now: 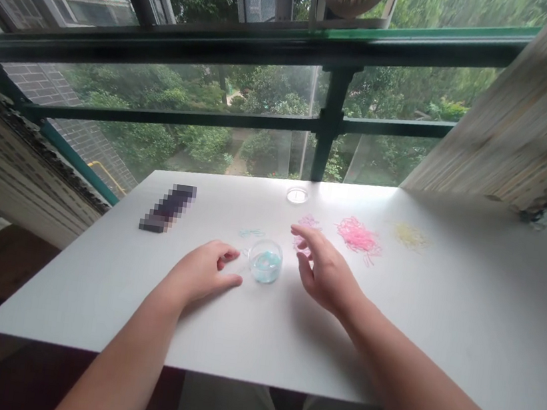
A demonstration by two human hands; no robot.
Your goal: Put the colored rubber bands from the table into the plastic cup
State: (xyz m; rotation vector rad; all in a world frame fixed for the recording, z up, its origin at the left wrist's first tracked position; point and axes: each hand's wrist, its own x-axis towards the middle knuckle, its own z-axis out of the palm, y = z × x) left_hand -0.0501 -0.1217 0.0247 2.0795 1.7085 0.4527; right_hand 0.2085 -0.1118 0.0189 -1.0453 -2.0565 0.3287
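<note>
Between the loosely curled left hand (204, 270) and released right hand (323, 269), a clear round cup (264, 262) holds pale-blue bands.

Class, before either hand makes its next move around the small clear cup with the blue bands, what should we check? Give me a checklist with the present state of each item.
1. Clear cup upright on the white table: ok.
2. Blue bands are inside the cup: ok; a few loose blue bands lie behind it.
3. Left hand empty, resting on the table left of the cup, fingers curled: ok.
4. Right hand open, holding nothing, just right of the cup: ok.
5. Colour heaps kept apart: pale pink heap (partly hidden by the right hand), bright pink heap, yellow heap: ok.
6. Round lid matches the cup: cannot tell.
</note>
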